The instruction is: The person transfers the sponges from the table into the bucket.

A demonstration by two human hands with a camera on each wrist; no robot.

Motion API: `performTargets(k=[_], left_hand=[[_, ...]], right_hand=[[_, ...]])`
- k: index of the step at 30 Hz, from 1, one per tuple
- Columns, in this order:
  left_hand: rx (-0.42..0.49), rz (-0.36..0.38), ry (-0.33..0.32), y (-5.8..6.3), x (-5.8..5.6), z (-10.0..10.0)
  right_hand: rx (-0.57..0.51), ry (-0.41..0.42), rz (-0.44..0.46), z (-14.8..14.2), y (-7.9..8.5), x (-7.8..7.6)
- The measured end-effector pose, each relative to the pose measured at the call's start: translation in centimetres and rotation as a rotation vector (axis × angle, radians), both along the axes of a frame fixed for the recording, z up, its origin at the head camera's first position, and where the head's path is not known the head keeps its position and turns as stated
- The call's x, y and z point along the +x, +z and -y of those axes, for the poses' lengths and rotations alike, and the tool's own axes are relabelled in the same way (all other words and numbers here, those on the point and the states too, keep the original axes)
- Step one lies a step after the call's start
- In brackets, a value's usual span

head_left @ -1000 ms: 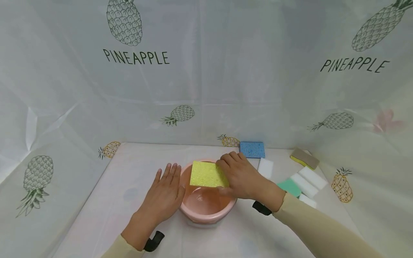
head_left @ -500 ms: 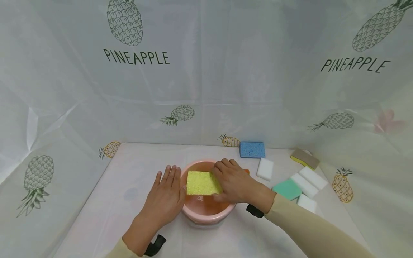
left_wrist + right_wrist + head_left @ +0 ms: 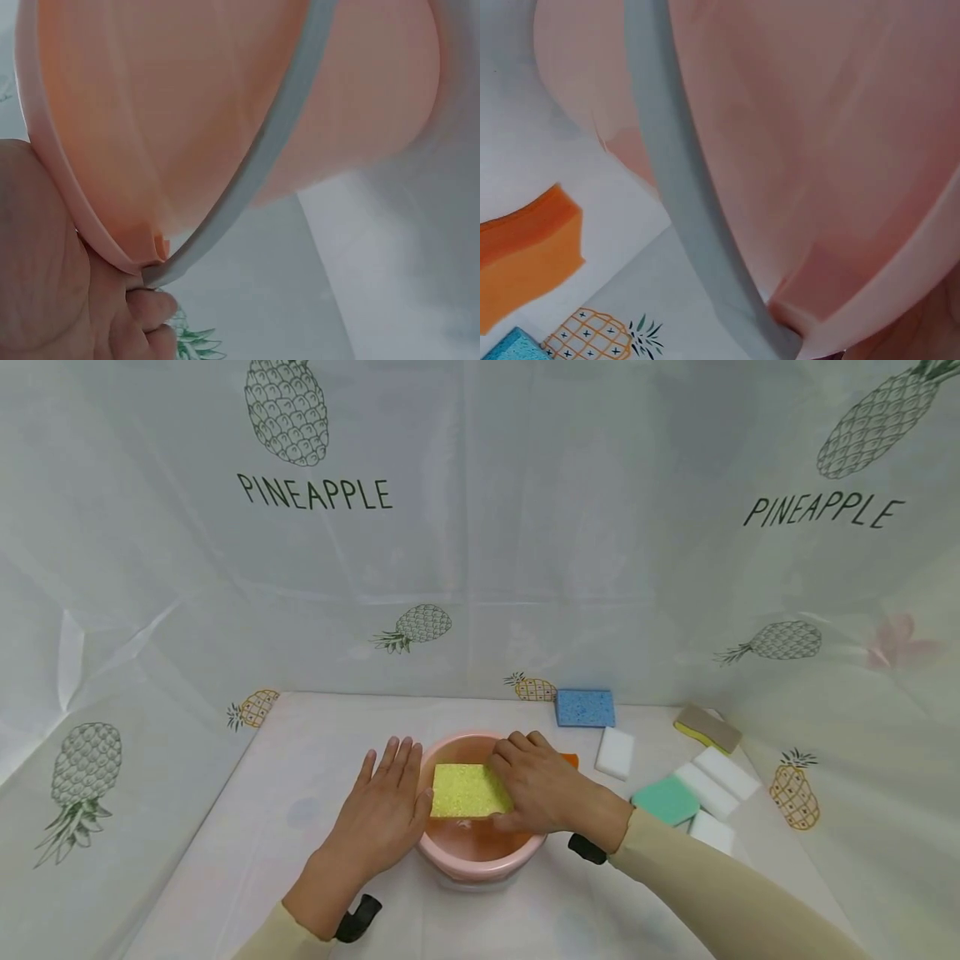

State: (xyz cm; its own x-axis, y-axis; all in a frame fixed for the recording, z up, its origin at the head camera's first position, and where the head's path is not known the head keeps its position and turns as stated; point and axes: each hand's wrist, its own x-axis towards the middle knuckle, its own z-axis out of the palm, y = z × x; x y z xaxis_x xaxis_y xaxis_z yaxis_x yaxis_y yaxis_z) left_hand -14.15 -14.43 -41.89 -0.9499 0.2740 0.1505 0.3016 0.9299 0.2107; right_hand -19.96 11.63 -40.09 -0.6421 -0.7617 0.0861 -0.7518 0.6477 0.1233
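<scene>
A pink bucket [image 3: 480, 866] stands on the table, its grey handle [image 3: 259, 161] hanging down along the outside. My right hand [image 3: 542, 783] grips a yellow sponge [image 3: 470, 791] from its right side, holding it within the bucket's mouth. In the right wrist view, the rim hides most of that hand and all of the sponge. Along the left rim lies my left hand [image 3: 386, 810], palm toward the bucket, its fingers straight and its thumb toward the sponge. The left wrist view has this hand against the rim near the handle joint.
Behind the bucket lies a blue sponge [image 3: 585, 708]. An orange sponge [image 3: 536, 255] is partly hidden behind my right hand. Farther right are a white sponge [image 3: 616, 753], a green sponge [image 3: 666, 801], several more white ones and a brown-and-yellow sponge [image 3: 707, 729]. A pineapple-print sheet [image 3: 600, 527] hangs behind.
My right hand has lowered the yellow sponge and shifted it slightly left within the bucket's mouth. The orange sponge has come into sight behind that hand. My left hand stays nearly still.
</scene>
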Motion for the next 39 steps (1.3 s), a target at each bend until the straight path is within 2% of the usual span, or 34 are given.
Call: performTargets(k=[7,15,26,29,33,35,39], left_hand=[[0.018,0.005,0.019,0.1,0.1,-0.2],[0.006,-0.018,0.016,0.1,0.1,0.0],[0.009,-0.018,0.015,0.0,0.2,0.0],[0.015,-0.016,0.015,-0.1,0.2,0.0],[0.020,-0.011,0.014,-0.3,0.1,0.0],[0.027,-0.008,0.013,-0.4,0.1,0.0],[0.040,-0.008,0.014,-0.5,0.1,-0.1]], right_hand=[[0.014,-0.003,0.013,0.1,0.1,0.0],[0.025,0.014,-0.023,0.1,0.2,0.0],[-0.035,0.024,-0.049,-0.2,-0.3,0.1],[-0.086,0.038,-0.090,-0.4,-0.4,0.1],[-0.208,0.069,-0.175,-1.4,-0.4,-0.4],[-0.257,0.074,-0.233,-2.2,-0.4,-0.9],[-0.317,0.032,-0.345,-4.8,-0.2,-2.7]])
